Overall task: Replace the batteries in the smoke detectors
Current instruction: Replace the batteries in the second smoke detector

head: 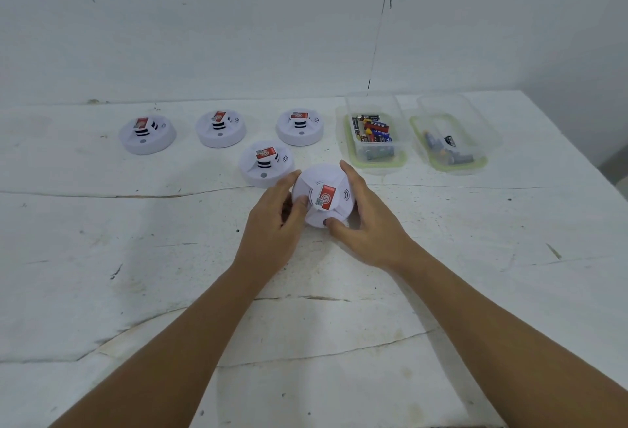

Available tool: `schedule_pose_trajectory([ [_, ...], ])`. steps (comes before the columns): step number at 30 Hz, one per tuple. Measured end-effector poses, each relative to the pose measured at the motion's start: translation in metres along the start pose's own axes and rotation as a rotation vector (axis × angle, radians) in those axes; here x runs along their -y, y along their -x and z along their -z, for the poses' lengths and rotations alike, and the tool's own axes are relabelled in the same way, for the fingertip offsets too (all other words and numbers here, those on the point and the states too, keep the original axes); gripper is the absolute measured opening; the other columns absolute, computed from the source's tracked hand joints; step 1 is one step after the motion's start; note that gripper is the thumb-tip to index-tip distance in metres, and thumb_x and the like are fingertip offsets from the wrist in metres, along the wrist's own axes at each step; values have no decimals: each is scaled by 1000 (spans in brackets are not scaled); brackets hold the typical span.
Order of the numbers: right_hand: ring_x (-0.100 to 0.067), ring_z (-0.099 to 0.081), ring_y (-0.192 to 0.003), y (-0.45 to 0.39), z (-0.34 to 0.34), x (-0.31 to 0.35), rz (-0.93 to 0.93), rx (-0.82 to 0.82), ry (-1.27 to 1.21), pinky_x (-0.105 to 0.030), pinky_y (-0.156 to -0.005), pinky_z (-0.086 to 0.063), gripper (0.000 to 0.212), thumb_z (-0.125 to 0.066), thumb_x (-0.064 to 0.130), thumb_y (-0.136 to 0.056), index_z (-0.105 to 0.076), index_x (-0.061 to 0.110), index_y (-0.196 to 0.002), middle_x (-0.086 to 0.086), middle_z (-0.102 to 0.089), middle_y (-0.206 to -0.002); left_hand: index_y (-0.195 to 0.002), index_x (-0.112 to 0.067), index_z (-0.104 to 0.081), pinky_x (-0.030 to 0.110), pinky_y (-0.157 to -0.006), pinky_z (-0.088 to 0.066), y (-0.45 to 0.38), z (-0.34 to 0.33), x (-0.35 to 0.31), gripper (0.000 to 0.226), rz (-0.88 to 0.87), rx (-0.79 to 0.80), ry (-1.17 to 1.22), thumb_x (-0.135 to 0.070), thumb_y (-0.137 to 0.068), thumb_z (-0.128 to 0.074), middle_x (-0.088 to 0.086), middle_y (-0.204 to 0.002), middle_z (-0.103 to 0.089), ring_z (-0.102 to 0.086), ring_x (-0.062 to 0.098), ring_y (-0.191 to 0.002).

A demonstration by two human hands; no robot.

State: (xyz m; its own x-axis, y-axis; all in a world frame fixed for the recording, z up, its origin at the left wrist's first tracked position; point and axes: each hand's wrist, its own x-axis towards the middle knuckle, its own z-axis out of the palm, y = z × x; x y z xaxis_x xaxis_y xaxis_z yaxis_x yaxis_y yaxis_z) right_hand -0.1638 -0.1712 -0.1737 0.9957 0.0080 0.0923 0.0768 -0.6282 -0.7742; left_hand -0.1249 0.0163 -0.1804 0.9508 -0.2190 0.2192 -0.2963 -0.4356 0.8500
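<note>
On a cracked white counter (136,274), the left hand (272,227) and right hand (370,223) both clasp a round white plastic smoke detector (323,196), tilted toward the camera and seemingly lifted. Just behind sits another white detector (266,164); a clear plastic tub of batteries (373,135) stands right.

A white, cracked tabletop (136,257) carried four smoke detectors (147,135) (three in a row, one nearer) and two clear tubs (375,142) of batteries (373,131) side by side at the right.
</note>
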Motion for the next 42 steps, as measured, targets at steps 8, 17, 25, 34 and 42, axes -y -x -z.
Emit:
schedule_pose_trajectory([
  [8, -9, -47, -138, -2, -1, 0, -50, 17, -54, -45, -112, -48, 88, -56, 41, -89, -11, 43, -164, 17, -45, -155, -151, -25, -49, 7, -84, -50, -1, 0, 4, 43, -11, 8, 19, -32, -108, -51, -3, -125, -68, -65, 9, -112],
  [17, -8, -48, -137, 0, 0, -1, -50, 27, -78, -43, -111, -50, 85, -59, 29, -96, -11, 40, -165, 17, -45, -154, -151, -24, -49, 7, -84, -51, -1, -1, 5, 44, -11, 10, 24, -32, -108, -51, -2, -125, -67, -65, 9, -111],
  [25, -7, -46, -137, -5, 1, -6, -44, 32, -56, -36, -113, -44, 87, -59, 28, -95, -10, 35, -166, 18, -41, -156, -148, -28, -51, 8, -82, -48, -1, 0, 0, 41, 5, 9, 16, -30, -108, -51, -8, -118, -68, -64, 4, -105],
  [34, -6, -48, -127, -9, -3, -7, -61, 28, -37, -28, -100, -42, 85, -60, 24, -97, -13, 32, -167, 20, -44, -144, -147, -29, -52, 7, -83, -46, -1, 1, 1, 40, 25, 3, 13, -31, -107, -52, -10, -119, -69, -64, 3, -106],
  [42, 1, -47, -120, -9, -2, -5, -56, 11, -26, -27, -97, -41, 85, -61, 24, -97, -13, 30, -167, 25, -44, -138, -145, -33, -53, 7, -82, -45, 0, 1, -3, 37, 10, 0, -3, -29, -108, -51, -15, -112, -68, -63, -2, -102],
])
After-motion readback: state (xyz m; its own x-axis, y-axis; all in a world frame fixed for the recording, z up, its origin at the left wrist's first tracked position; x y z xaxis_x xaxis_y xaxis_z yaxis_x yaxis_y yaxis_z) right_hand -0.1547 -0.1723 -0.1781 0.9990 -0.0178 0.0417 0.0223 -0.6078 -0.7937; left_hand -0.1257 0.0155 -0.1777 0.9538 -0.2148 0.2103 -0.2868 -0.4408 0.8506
